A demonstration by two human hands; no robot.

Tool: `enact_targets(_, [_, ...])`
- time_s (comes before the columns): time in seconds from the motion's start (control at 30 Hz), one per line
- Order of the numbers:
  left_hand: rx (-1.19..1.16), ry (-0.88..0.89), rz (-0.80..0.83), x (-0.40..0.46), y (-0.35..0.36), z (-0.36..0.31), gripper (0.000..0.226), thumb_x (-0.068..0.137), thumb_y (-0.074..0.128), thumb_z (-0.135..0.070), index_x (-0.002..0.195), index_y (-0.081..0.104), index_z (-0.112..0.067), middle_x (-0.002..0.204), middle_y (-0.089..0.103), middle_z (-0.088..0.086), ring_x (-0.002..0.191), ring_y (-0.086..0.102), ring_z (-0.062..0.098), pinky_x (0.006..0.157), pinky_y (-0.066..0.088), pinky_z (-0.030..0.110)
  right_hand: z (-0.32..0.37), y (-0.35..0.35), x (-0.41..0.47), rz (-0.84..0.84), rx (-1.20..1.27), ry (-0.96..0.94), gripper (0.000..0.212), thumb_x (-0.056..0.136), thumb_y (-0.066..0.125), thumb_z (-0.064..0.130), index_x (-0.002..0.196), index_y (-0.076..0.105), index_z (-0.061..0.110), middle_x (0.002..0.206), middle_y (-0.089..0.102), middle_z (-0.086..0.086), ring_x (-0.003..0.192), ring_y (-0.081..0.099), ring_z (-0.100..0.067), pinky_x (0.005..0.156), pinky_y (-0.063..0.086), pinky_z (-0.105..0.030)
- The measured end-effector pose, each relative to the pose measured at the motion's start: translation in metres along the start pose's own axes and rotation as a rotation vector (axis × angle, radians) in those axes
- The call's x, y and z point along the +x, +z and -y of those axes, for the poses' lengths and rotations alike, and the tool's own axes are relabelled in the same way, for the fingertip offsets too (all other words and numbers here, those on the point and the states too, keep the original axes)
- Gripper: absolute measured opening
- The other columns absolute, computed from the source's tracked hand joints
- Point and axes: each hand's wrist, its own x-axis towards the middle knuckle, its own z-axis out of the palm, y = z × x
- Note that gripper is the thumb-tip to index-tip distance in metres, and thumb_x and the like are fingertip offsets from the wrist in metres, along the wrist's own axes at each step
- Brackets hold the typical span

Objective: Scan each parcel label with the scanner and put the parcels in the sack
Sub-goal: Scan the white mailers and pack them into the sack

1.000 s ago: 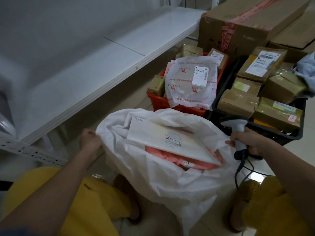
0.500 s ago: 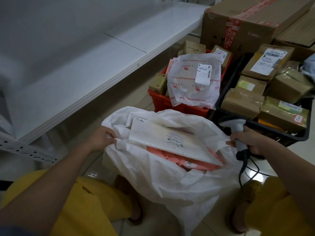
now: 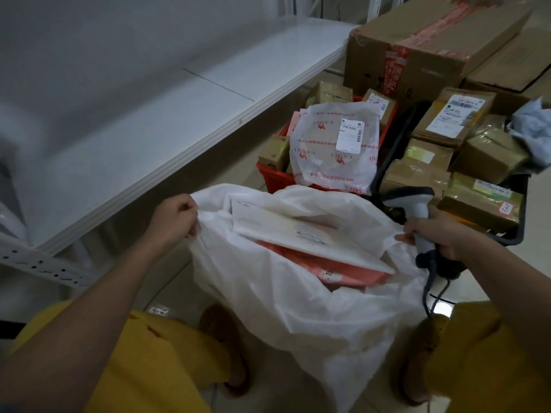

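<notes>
Both arms outstretched — left hand fingers pinch sack rim, right hand grips scanner.

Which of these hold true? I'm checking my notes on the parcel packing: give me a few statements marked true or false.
1. The left hand grips the rim of the white sack. True.
2. The right hand holds the scanner. True.
3. The sack holds no parcels. False: a white parcel lies on a pink parcel inside.
4. The clear bag with a label lies on the black crate. False: it lies on the red crate.
</notes>
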Motion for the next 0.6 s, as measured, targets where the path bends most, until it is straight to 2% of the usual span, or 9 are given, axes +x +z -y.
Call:
enact_targets(0.1, [0.068,-0.127,0.164,-0.007,0.009,0.001,0.022,0.091,0.059,-0.017,0.076,0.061,-0.001,0.071,0.063,0.015,0.063,0.058,0.026,0.059,0.045,0.029,-0.011,0.005,-0.013,-0.024,-0.109,0.016,0.060,0.087,0.059,-0.007,0.141,0.040,0.012,0.119,0.056,-0.025,0.087,0.069,-0.035,0.059,0.057,-0.036])
enact_targets(0.17, [0.189,-0.173,0.223,-0.014,0.019,0.004,0.014,0.085,0.070,-0.011,0.080,0.061,-0.002,0.074,0.060,0.010,0.066,0.055,0.021,0.056,0.043,0.025,-0.020,0.008,-0.019,-0.038,-0.103,0.041,0.057,0.087,0.059,-0.007,0.139,0.043,0.009,0.120,0.057,-0.025,0.083,0.070,-0.035,0.060,0.057,-0.038])
enact_targets(0.27, [0.267,-0.043,0.143,-0.015,0.020,-0.002,0.020,0.076,0.068,0.007,0.071,0.057,-0.009,0.068,0.055,0.003,0.066,0.051,0.019,0.053,0.036,0.017,-0.016,0.007,-0.031,-0.043,-0.037,-0.002,0.051,0.089,0.059,-0.005,0.136,0.043,0.009,0.118,0.058,-0.024,0.083,0.070,-0.034,0.063,0.057,-0.038])
enact_targets(0.37, [0.253,0.135,-0.056,-0.006,0.003,-0.023,0.021,0.074,0.068,0.009,0.070,0.058,-0.009,0.073,0.058,0.004,0.065,0.052,0.017,0.056,0.037,0.017,0.000,0.000,-0.038,-0.043,-0.016,-0.116,0.053,0.091,0.059,-0.001,0.135,0.039,0.020,0.108,0.057,-0.014,0.088,0.069,-0.031,0.067,0.057,-0.035])
enact_targets(0.4, [0.252,0.170,-0.059,-0.003,0.000,-0.028,0.019,0.075,0.068,0.007,0.071,0.059,-0.009,0.074,0.059,0.004,0.066,0.053,0.016,0.057,0.036,0.019,0.003,-0.002,-0.039,-0.032,-0.030,-0.136,0.056,0.091,0.059,0.000,0.138,0.037,0.020,0.108,0.057,-0.013,0.091,0.068,-0.031,0.072,0.058,-0.038])
enact_targets(0.47, [0.344,0.212,0.108,-0.001,0.000,-0.032,0.020,0.077,0.070,0.003,0.068,0.060,-0.012,0.076,0.061,0.004,0.074,0.060,0.022,0.060,0.038,0.023,0.005,-0.008,-0.040,-0.021,-0.071,-0.129,0.058,0.091,0.059,0.000,0.141,0.036,0.016,0.110,0.058,-0.015,0.092,0.069,-0.032,0.080,0.058,-0.043])
enact_targets(0.5, [0.384,0.215,0.173,0.000,0.000,-0.031,0.023,0.077,0.071,0.002,0.065,0.061,-0.015,0.076,0.063,0.004,0.078,0.063,0.026,0.063,0.039,0.024,0.006,-0.012,-0.039,-0.034,-0.079,-0.129,0.057,0.091,0.059,-0.001,0.142,0.037,0.013,0.110,0.058,-0.016,0.090,0.069,-0.031,0.079,0.058,-0.042])
enact_targets(0.53, [0.383,0.211,0.163,0.002,0.000,-0.031,0.024,0.077,0.071,0.004,0.064,0.062,-0.015,0.076,0.064,0.005,0.080,0.063,0.027,0.066,0.039,0.024,0.009,-0.015,-0.039,-0.057,-0.070,-0.137,0.055,0.091,0.059,-0.001,0.141,0.039,0.012,0.110,0.058,-0.016,0.088,0.070,-0.029,0.076,0.058,-0.040])
enact_targets(0.6, [0.290,0.200,-0.010,0.007,-0.004,-0.036,0.016,0.078,0.068,0.006,0.070,0.066,-0.007,0.078,0.064,0.008,0.078,0.061,0.027,0.070,0.040,0.026,0.018,-0.022,-0.040,-0.119,-0.015,-0.184,0.052,0.092,0.060,0.002,0.139,0.040,0.012,0.114,0.059,-0.017,0.086,0.069,-0.027,0.066,0.056,-0.033])
